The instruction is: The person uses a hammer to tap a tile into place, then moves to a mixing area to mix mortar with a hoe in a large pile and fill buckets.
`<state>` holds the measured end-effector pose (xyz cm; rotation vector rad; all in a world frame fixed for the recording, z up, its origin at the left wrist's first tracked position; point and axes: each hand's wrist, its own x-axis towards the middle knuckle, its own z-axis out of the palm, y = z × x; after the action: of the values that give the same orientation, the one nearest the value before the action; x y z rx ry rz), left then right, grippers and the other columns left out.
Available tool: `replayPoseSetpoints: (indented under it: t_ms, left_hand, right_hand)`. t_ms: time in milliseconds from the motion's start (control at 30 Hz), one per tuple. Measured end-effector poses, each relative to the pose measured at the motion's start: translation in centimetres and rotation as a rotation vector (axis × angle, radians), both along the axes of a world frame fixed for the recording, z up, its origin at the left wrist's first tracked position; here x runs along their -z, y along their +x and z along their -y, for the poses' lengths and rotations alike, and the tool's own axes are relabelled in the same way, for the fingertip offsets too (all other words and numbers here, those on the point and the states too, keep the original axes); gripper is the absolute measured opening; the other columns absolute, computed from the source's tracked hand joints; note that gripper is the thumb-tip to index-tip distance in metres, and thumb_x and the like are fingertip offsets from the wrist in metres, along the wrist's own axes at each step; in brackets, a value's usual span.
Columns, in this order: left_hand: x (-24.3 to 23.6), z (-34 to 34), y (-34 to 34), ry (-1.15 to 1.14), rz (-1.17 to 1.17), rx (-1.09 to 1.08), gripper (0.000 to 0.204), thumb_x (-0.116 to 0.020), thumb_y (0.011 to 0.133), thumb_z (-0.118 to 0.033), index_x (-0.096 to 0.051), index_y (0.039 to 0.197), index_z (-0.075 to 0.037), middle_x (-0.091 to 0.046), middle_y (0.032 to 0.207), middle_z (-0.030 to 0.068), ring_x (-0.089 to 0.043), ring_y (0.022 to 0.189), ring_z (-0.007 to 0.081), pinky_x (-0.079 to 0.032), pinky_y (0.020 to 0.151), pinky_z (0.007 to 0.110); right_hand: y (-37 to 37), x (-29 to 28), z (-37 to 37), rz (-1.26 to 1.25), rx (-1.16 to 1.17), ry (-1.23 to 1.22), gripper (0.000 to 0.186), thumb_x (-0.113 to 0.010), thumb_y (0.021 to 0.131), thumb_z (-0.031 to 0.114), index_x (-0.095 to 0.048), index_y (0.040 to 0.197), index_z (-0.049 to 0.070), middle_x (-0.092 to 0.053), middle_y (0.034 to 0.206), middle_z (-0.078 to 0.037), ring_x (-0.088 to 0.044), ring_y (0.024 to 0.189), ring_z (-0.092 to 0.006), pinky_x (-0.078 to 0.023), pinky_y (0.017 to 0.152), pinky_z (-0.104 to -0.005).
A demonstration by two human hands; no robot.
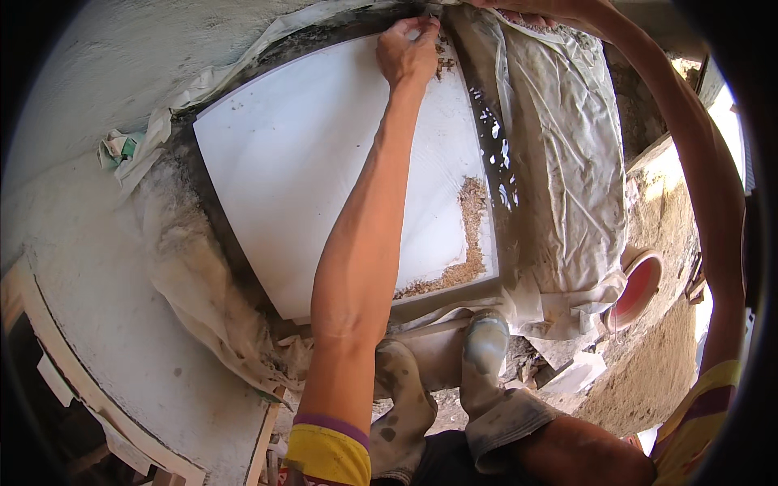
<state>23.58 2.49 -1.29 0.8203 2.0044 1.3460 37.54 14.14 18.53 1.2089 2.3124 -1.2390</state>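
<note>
Draped basin (pixel 567 170) held white sheet (pixel 316 154)

Narrow dark margin (pixel 504 227) bordered the sheet; left hand (pixel 408 53) curled its fingers at the 12 o'clock edge, grip unclear; right hand (pixel 545 10) met the basin's 1 o'clock rim, finger state unreadable; past 3 o'clock, a bucket (pixel 639 293) showed its red inner wall

1. We see a rough, pale grey plastered wall (pixel 113 73) filling the upper left.
2. Below it, we find a broad, whitish, spotted flat surface (pixel 113 251), bordered by a pale, wood-like strip (pixel 91 394) that appears curved.
3. At right, we look down on dusty tan ground (pixel 640 397), littered with torn white scraps (pixel 577 373).
4. Bright white light (pixel 729 121) meets us near the right edge.
</note>
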Motion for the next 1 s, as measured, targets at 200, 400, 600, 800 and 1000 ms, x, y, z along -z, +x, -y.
replayPoseSetpoints:
  t_ms: [200, 400, 600, 800, 1000]
  left_hand:
    - [0.2, -0.9, -2.7, 0.143, 0.289, -0.106, 0.031, -0.075, 0.091, -0.032, -0.077, 0.105, -0.004, -0.077, 0.101, 0.0137, -0.070, 0.091, 0.0227, -0.053, 0.084, 0.036]
    - [-1.3, -3.0, -3.2, 0.076, 0.171, 0.045, 0.022, -0.075, 0.090, -0.019, -0.079, 0.101, -0.001, -0.078, 0.096, 0.0124, -0.070, 0.089, 0.0194, -0.052, 0.082, 0.034]
    - [0.0, -3.8, -3.6, 0.230, 0.335, 0.041, 0.021, -0.073, 0.093, -0.012, -0.078, 0.109, 0.000, -0.078, 0.100, 0.0105, -0.068, 0.093, 0.0185, -0.051, 0.087, 0.032]
    - [0.8, -1.7, -4.1, 0.094, 0.619, 0.096, 0.026, -0.079, 0.091, -0.014, -0.076, 0.111, 0.003, -0.078, 0.103, 0.0081, -0.069, 0.096, 0.0170, -0.051, 0.088, 0.030]
    - [1.6, -2.4, -1.5, -0.009, 0.629, 0.449, 0.023, -0.081, 0.091, -0.018, -0.077, 0.102, 0.001, -0.077, 0.093, 0.0073, -0.069, 0.083, 0.0175, -0.052, 0.073, 0.030]
  right_hand:
    - [0.3, 1.3, 0.7, -0.090, 0.078, -0.042, 0.038, -0.072, 0.098, 0.044, -0.075, 0.094, 0.006, -0.058, 0.064, 0.004, -0.050, 0.057, -0.0084, -0.037, 0.051, -0.0287]
    - [0.8, 1.3, 0.8, -0.073, 0.104, -0.036, 0.040, -0.070, 0.099, 0.045, -0.076, 0.098, 0.006, -0.058, 0.065, 0.004, -0.050, 0.057, -0.0074, -0.037, 0.051, -0.0283]
    - [0.0, 1.2, 1.6, -0.101, 0.110, 0.016, 0.039, -0.071, 0.100, 0.043, -0.075, 0.101, 0.004, -0.057, 0.066, 0.003, -0.049, 0.057, -0.0074, -0.037, 0.050, -0.0289]
    - [1.0, 1.7, 1.1, -0.160, 0.032, -0.016, 0.041, -0.071, 0.099, 0.045, -0.075, 0.100, 0.004, -0.058, 0.066, 0.002, -0.050, 0.057, -0.0079, -0.038, 0.051, -0.0288]
    - [0.6, -0.3, 1.3, 0.055, 0.049, 0.155, 0.045, -0.069, 0.099, 0.051, -0.075, 0.091, 0.006, -0.058, 0.061, 0.002, -0.050, 0.054, -0.0091, -0.036, 0.049, -0.0296]
